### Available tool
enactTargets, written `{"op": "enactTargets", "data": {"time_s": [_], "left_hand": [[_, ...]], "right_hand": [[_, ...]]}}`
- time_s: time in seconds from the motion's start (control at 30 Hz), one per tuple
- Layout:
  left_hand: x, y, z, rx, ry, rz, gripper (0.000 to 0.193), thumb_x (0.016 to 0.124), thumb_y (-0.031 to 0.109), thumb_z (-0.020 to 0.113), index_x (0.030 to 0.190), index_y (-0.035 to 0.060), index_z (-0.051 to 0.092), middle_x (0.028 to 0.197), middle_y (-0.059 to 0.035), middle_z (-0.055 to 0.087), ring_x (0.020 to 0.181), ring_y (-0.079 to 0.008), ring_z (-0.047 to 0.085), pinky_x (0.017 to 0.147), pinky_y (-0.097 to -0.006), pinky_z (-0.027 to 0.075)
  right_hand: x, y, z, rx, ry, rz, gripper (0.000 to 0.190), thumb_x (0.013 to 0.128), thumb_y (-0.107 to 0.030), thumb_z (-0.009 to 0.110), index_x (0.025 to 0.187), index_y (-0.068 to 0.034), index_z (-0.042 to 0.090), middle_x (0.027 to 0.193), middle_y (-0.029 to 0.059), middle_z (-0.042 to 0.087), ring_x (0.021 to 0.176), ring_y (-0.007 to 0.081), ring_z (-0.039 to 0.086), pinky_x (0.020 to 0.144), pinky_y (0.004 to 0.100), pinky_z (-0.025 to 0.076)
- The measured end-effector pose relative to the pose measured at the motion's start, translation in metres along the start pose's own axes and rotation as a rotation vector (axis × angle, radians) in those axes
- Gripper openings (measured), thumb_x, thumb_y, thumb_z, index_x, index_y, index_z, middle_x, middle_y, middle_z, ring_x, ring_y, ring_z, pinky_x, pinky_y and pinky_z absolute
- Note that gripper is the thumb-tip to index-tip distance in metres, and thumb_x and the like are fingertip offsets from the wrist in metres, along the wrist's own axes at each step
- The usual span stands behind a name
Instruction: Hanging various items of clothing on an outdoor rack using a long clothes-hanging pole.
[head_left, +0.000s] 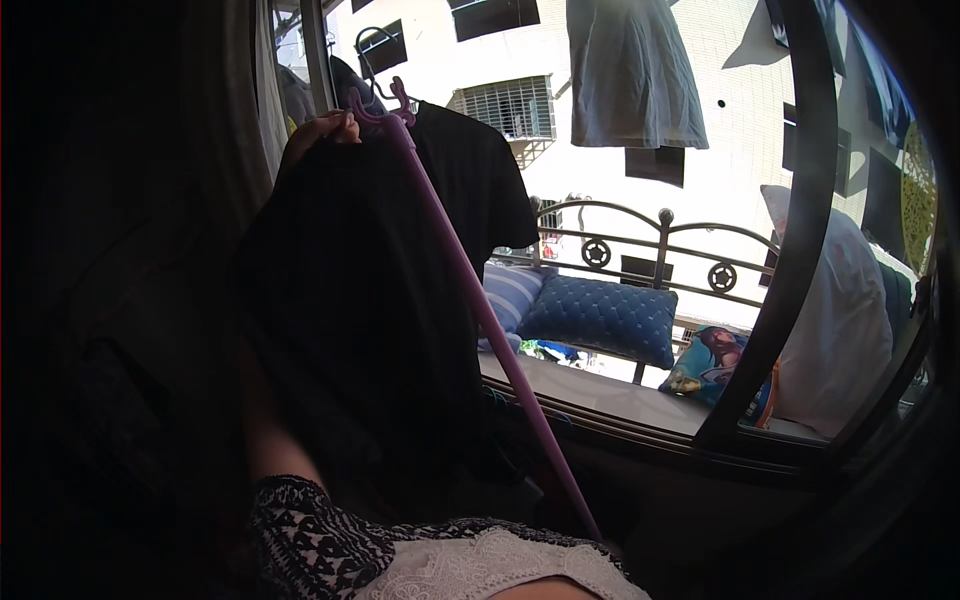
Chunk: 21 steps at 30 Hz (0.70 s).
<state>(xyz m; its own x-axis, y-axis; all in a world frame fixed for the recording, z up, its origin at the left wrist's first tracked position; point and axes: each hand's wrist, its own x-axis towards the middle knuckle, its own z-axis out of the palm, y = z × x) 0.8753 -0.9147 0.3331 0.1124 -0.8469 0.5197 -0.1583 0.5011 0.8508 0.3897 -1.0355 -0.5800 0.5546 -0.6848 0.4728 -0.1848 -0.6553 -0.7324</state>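
Note:
My left hand (330, 129) is raised at the upper left, its fingers closed on the shoulder of a black T-shirt (360, 300). The shirt hangs down over much of my left arm. Right beside that hand is the forked head of a pink clothes pole (480, 300), which slants across the shirt towards the lower right. A dark hanger hook (367, 52) stands up at the fork. Out of view is my right hand; the pole's lower end disappears into shadow near my body.
Past the window frame (787, 300), a metal railing (664, 247) bounds a ledge (615, 394) with a blue quilted cushion (600, 315), a striped pillow (510, 292) and a printed cushion (705, 360). A grey garment (634, 82) hangs outside. A pale pillow (840, 322) stands at right.

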Motion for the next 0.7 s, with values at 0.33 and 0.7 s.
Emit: {"op": "enactTargets", "data": {"time_s": [0.33, 0.7], "left_hand": [[-0.002, 0.004, 0.016, -0.046, 0.036, 0.072, 0.015, 0.09, 0.019, 0.046, 0.08, 0.0079, 0.045, 0.057, 0.0029, 0.039, 0.046, -0.0065, 0.039, 0.043, -0.0225, 0.035], [0.001, 0.004, 0.033, 0.016, 0.047, 0.074, 0.024, 0.091, 0.022, 0.043, 0.07, 0.0121, 0.037, 0.052, 0.0037, 0.033, 0.044, -0.0063, 0.036, 0.042, -0.0204, 0.033]], "right_hand": [[-0.001, 0.001, -0.008, -0.083, -0.084, 0.183, 0.029, 0.069, -0.03, 0.071, 0.086, -0.007, 0.065, 0.077, 0.0142, 0.064, 0.07, 0.029, 0.062, 0.065, 0.0391, 0.047], [0.024, -0.016, -0.012, -0.148, -0.155, 0.372, 0.028, 0.068, -0.028, 0.071, 0.085, -0.006, 0.065, 0.078, 0.0156, 0.064, 0.071, 0.0307, 0.062, 0.065, 0.0396, 0.048]]}}
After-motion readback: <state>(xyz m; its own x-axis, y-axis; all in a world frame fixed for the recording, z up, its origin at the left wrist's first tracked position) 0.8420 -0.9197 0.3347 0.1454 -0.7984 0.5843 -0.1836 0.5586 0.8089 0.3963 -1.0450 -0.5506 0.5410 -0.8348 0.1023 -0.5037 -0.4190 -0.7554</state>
